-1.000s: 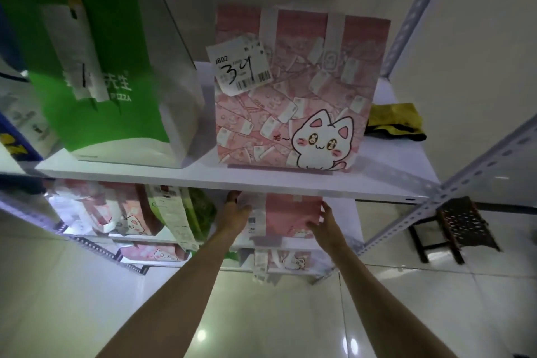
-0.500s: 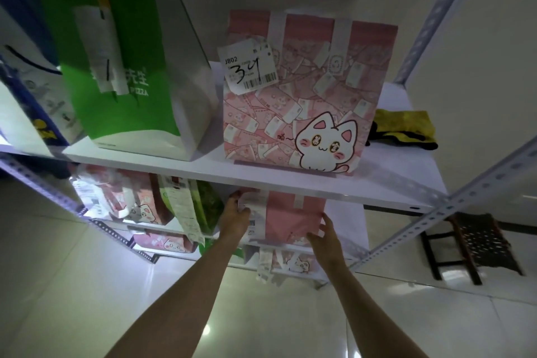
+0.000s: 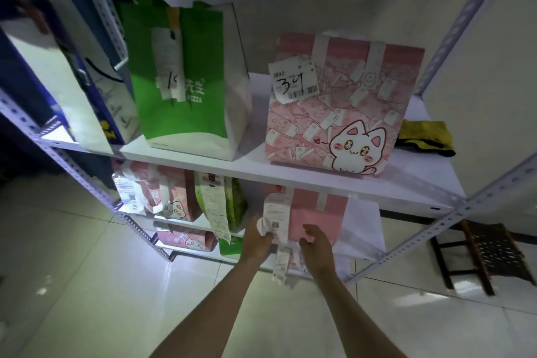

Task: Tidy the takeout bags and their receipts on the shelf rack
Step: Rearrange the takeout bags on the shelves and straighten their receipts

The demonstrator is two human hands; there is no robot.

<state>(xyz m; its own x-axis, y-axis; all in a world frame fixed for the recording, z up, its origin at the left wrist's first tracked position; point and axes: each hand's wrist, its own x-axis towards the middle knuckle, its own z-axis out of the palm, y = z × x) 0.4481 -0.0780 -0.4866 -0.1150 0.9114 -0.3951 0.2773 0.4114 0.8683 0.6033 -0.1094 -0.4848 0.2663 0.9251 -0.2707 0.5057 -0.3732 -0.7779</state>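
A pink takeout bag (image 3: 316, 216) stands on the lower shelf, its top hidden under the upper shelf board (image 3: 319, 183). A long white receipt (image 3: 276, 216) hangs down its front left. My left hand (image 3: 258, 238) pinches the receipt's lower part against the bag. My right hand (image 3: 315, 244) hovers at the bag's front with loosely spread fingers, holding nothing. On the upper shelf stand a pink cat bag (image 3: 340, 113) with a label marked 34 (image 3: 293, 83) and a green pizza bag (image 3: 186, 87) with a receipt (image 3: 168, 67).
Blue and white bags (image 3: 66, 90) fill the upper shelf's left end; a yellow cloth (image 3: 424, 134) lies at its right. More pink and green bags (image 3: 177, 200) with receipts sit lower left. Grey slotted rack posts (image 3: 453, 209) frame the shelves. A dark stool (image 3: 488, 253) stands right.
The view has swung right and pulled back. My right hand has come off the bag's right side toward its front. My left hand has dropped from the bag's top corner onto the receipt.
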